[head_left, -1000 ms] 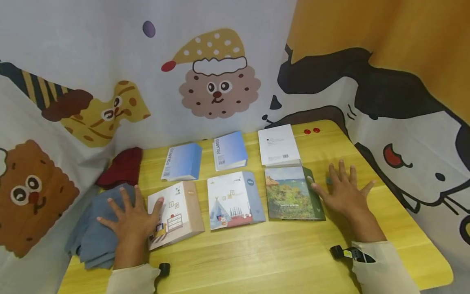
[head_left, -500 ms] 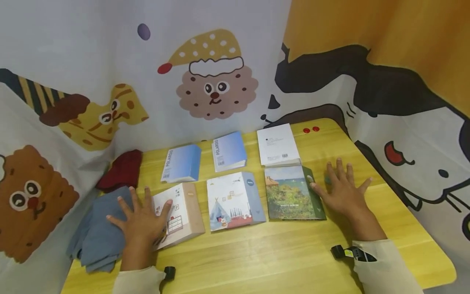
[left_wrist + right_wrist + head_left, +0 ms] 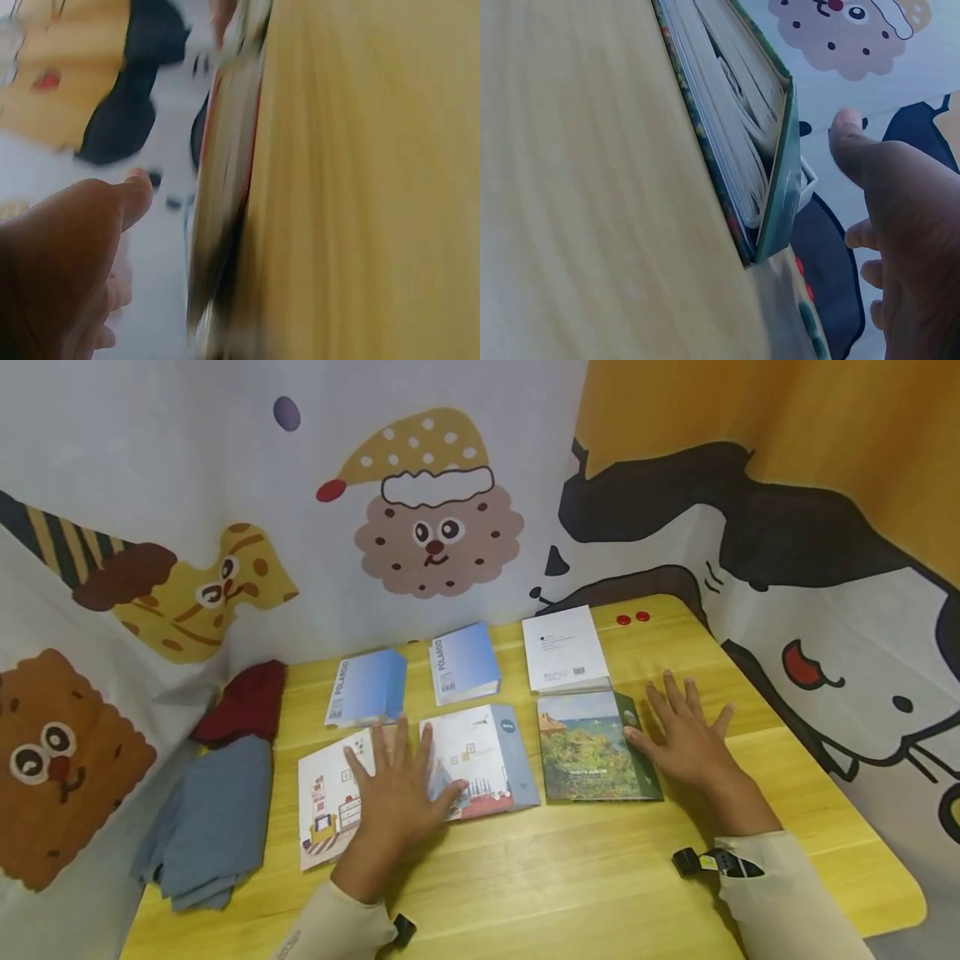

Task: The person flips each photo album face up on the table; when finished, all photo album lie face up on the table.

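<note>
In the head view my left hand (image 3: 401,797) has its fingers spread over two albums. One is a white album with furniture drawings (image 3: 322,806), the other a white album with a tent drawing (image 3: 487,768). Whether it touches them I cannot tell. My right hand (image 3: 693,747), fingers also spread, is beside a landscape-covered photo album (image 3: 581,747), its thumb close to the green spine. The right wrist view shows that album (image 3: 776,180) from its page side, apart from the hand (image 3: 915,210). The left wrist view is blurred; an album edge (image 3: 229,135) shows beyond the hand (image 3: 67,247).
Behind stand two blue albums marked POLAROID (image 3: 363,685) and a white-backed album (image 3: 566,647). Folded blue-grey cloth (image 3: 221,818) and dark red cloth (image 3: 247,702) lie at left. Two red dots (image 3: 633,618) mark the far right. A printed curtain (image 3: 442,543) borders the yellow table (image 3: 525,893).
My left hand has moved right, from the blue-grey cloth and furniture album to between the two white albums. The right hand has stayed nearly in place; the albums keep their arrangement.
</note>
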Tool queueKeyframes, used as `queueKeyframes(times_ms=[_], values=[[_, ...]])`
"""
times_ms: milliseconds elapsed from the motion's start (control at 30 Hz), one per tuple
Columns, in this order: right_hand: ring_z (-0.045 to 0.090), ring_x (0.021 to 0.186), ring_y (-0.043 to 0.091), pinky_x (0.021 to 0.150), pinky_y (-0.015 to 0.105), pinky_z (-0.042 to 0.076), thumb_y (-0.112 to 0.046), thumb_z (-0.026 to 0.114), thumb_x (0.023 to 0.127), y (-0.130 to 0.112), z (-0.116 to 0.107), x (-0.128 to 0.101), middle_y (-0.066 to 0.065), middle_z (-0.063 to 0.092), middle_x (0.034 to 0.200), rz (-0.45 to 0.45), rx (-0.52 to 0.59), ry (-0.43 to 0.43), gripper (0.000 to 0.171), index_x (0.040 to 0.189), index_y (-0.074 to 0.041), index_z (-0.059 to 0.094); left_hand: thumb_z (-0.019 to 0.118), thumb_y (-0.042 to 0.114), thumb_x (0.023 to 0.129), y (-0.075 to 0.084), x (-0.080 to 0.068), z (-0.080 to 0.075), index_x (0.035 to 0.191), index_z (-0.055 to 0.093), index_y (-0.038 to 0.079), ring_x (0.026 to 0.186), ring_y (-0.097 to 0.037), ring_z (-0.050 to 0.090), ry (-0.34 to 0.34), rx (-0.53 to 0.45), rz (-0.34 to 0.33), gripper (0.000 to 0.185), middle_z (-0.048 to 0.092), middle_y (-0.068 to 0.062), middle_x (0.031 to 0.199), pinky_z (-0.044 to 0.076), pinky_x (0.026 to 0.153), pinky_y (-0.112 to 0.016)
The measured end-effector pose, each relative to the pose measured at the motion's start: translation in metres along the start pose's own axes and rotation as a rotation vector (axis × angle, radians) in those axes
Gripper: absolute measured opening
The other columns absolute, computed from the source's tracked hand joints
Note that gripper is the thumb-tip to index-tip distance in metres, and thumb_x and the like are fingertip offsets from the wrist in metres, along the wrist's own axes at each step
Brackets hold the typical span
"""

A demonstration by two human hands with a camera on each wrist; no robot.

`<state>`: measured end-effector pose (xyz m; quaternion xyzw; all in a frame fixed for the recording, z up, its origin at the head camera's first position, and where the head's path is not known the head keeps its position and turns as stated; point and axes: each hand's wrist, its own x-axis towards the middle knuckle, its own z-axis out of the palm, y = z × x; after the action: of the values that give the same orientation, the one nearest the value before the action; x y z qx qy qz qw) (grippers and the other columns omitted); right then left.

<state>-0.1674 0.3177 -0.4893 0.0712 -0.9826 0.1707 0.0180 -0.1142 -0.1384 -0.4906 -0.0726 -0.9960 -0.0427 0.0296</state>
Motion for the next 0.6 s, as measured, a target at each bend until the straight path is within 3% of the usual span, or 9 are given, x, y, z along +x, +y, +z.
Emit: queueKeyframes(times_ms=[267,600], values=[[0.000,0.169,0.054,0.113,0.095,-0.015,-0.067,0.056,0.106,-0.001,-0.005,0.021,0.026,0.016,0.182,-0.061,0.028,-0.021,0.093,0.173,-0.008,0.030,0.040,0.093,0.095,0.066,0.017,0.000,0.177,0.019,0.030,0.170,-0.052,-0.001,-0.011,-0.036,0.164,0.106,0.004,-0.012,0.186,0.002,0.124,-0.089],[0.014,0.168,0.052,0.118,0.093,-0.011,-0.054,0.063,0.109,0.009,-0.002,0.044,0.027,0.040,0.172,-0.136,0.090,-0.018,0.078,0.165,-0.004,0.045,0.032,0.095,0.096,0.123,0.030,0.014,0.177,0.015,0.030,0.170,-0.051,-0.004,-0.085,-0.096,0.284,0.106,0.004,-0.014,0.186,0.000,0.127,-0.085]])
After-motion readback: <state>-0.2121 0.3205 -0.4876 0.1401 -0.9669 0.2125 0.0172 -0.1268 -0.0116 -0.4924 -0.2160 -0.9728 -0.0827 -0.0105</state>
